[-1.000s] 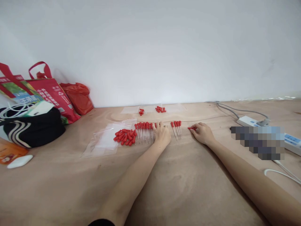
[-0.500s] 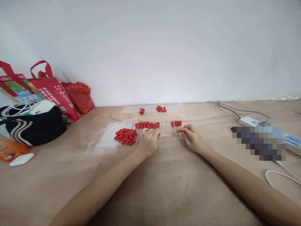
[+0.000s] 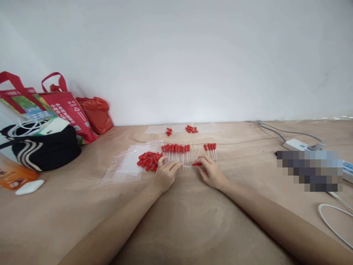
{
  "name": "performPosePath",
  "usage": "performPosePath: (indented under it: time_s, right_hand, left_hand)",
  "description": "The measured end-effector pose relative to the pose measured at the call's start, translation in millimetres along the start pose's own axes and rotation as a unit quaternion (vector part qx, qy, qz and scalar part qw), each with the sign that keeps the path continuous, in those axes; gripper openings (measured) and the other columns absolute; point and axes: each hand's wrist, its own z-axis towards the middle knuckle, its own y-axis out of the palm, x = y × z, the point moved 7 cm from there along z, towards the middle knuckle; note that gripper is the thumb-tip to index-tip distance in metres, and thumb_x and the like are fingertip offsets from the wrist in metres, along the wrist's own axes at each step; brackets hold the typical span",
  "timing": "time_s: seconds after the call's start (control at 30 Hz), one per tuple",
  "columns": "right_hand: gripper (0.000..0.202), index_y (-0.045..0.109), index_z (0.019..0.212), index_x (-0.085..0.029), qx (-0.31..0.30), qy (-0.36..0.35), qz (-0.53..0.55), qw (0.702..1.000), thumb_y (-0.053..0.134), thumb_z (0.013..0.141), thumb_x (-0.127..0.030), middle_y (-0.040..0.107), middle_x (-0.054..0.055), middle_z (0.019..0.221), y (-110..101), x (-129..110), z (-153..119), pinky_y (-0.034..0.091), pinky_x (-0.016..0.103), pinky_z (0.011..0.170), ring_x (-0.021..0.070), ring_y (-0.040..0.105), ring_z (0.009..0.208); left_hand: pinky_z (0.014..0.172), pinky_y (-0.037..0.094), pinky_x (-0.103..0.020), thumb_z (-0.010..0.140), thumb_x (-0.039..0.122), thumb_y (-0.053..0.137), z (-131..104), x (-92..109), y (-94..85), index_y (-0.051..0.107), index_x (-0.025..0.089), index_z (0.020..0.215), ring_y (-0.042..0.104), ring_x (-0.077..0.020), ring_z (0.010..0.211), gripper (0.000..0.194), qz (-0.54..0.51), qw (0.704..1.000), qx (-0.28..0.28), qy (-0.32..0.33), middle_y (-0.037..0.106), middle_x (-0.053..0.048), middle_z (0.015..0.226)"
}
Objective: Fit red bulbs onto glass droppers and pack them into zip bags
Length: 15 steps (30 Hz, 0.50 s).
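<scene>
Between the fingertips of my left hand (image 3: 165,174) is a clear glass dropper tube (image 3: 186,167), lying level and pointing right. My right hand (image 3: 211,173) pinches a red rubber bulb (image 3: 196,164) close to the tube's end; a small gap seems to part them. Behind my hands lies a row of droppers with red bulbs (image 3: 176,148), with several bare glass tubes (image 3: 194,151) at its right end. A smaller group of capped droppers (image 3: 210,147) rests beyond my right hand. Loose red bulbs (image 3: 149,161) are heaped left of my left hand.
Clear plastic bags (image 3: 124,167) lie left of the bulbs. Small red bulbs (image 3: 191,129) sit near the wall. At left stand a black bag (image 3: 52,147) and red shopping bags (image 3: 73,114). A power strip (image 3: 296,144) with cables and a pixelated object (image 3: 309,171) are at right.
My right hand has moved left with the red bulb, away from the small dropper group. My left hand has come slightly nearer and left, holding the glass tube in front of the row.
</scene>
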Motion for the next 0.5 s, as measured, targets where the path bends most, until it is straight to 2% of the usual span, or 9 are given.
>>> performPosePath:
  time_s: [0.23,0.5]
  right_hand:
    - [0.019,0.049,0.093,-0.019,-0.029,-0.032,0.0,0.999,0.043,0.079,-0.008,0.054,0.007,0.091,1.8,-9.2,-0.9,0.043,0.032,0.075,0.0172,0.051,0.086]
    - [0.02,0.053,0.098,-0.017,-0.022,-0.047,0.02,0.998,0.045,0.081,-0.015,0.056,0.009,0.092,0.6,-12.1,-2.0,0.046,0.031,0.073,0.0167,0.053,0.085]
  left_hand:
    - [0.094,0.022,-0.041,0.083,0.005,0.036,-0.8,1.7,0.7,0.058,0.018,0.09,0.06,-0.0119,0.07,0.026,0.0,1.0,-0.006,0.012,0.066,-0.001,0.08]
    - [0.085,0.026,-0.037,0.083,0.006,0.036,-0.3,7.6,-1.2,0.059,0.019,0.09,0.059,-0.0114,0.07,0.028,0.001,0.999,-0.008,0.039,0.067,-0.001,0.082]
